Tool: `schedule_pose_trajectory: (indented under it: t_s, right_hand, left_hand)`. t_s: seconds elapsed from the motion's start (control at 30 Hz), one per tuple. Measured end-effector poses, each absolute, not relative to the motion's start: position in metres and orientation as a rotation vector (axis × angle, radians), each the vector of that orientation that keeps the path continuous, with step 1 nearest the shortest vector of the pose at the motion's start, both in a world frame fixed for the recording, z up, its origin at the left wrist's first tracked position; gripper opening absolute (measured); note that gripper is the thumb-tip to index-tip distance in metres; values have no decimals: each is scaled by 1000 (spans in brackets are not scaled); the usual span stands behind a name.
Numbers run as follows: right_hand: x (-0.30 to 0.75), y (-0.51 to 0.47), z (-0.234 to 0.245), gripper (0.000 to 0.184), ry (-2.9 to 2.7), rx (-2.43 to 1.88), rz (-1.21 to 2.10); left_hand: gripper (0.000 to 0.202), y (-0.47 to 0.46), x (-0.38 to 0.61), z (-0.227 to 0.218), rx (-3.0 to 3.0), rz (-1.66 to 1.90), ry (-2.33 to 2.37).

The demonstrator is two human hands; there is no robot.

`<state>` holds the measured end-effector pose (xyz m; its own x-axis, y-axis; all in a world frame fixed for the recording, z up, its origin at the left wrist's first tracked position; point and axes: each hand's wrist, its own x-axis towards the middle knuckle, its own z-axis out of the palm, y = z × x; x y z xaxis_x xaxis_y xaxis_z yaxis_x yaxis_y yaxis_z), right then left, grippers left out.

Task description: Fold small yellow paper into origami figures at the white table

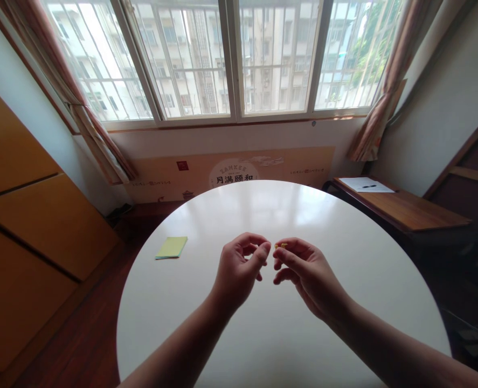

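Observation:
Over the middle of the white round table [206,328] my two hands face each other, fingertips a small gap apart. Between the thumb and fingers of my right hand [309,267] is a tiny yellow piece [283,246], too small for me to tell its kind. My left hand [239,269] is closed in a pinch, thumb tip against the index finger; whatever may be inside it is hidden. A pad of yellow-green sticky notes [171,247] lies on the table to the left, apart from both hands.
Orange-brown cabinets [40,231] stand at the left. A wooden bench or side table [428,207] at the right bears a white paper [368,185] with a dark pen on it. Behind the table, a printed box panel [153,170] sits below the barred window [275,59].

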<state>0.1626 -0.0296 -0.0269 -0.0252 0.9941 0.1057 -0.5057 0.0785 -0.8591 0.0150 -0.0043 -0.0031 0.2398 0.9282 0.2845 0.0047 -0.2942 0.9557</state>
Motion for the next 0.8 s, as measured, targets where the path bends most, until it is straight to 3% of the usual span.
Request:
schedule_pose_trajectory:
  t_s: [0.27, 0.57, 0.8]
  right_hand:
    - [167, -23, -31, 24, -1021, -737, 1301]
    - [167, -24, -27, 31, -971, -770, 1520]
    - [167, -19, -29, 20, -862, -736, 1678]
  left_hand:
    - [28, 0, 14, -1, 1501, 1089, 877]
    - [29, 11, 8, -1, 1371, 1151, 976]
    - [29, 14, 5, -2, 1364, 1057, 938]
